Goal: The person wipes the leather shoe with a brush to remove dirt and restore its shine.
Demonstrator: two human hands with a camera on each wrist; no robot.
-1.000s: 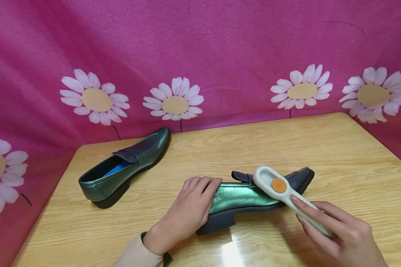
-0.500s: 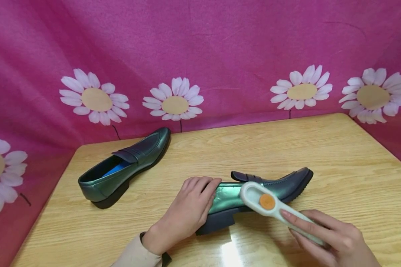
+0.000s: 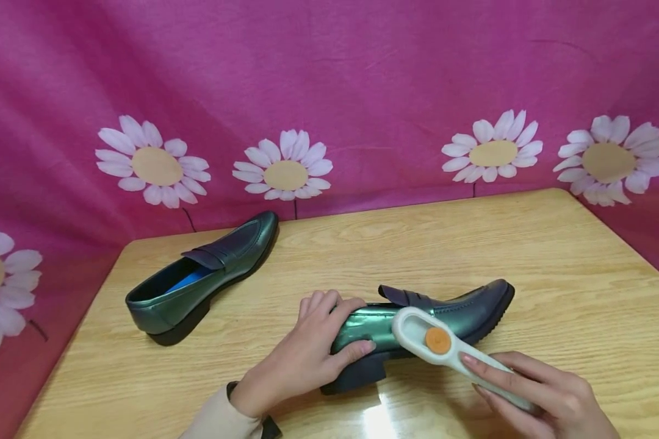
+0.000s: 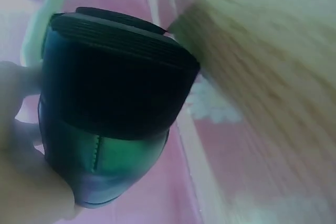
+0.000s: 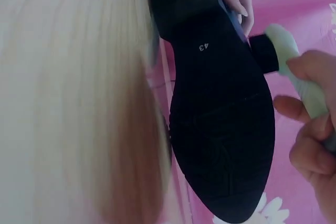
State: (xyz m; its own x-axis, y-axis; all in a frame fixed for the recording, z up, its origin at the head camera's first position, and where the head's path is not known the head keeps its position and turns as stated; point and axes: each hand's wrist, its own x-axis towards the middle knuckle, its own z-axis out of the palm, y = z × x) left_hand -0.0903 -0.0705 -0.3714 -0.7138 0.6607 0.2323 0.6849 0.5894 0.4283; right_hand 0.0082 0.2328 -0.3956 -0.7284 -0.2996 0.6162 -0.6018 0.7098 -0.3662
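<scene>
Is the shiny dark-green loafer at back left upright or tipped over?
Upright: the shiny dark-green loafer rests sole-down on the wood-grain table, its opening facing up.

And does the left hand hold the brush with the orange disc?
No, the right hand holds that brush, while the left hand grips the nearer shoe at its heel end.

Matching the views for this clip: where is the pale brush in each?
Head: the pale brush is right of centre, low, in the right hand.
Left wrist: upper left, partly hidden.
Right wrist: right side, dark bristles toward the shoe's edge.
Shared landmark: the held shoe.
</scene>
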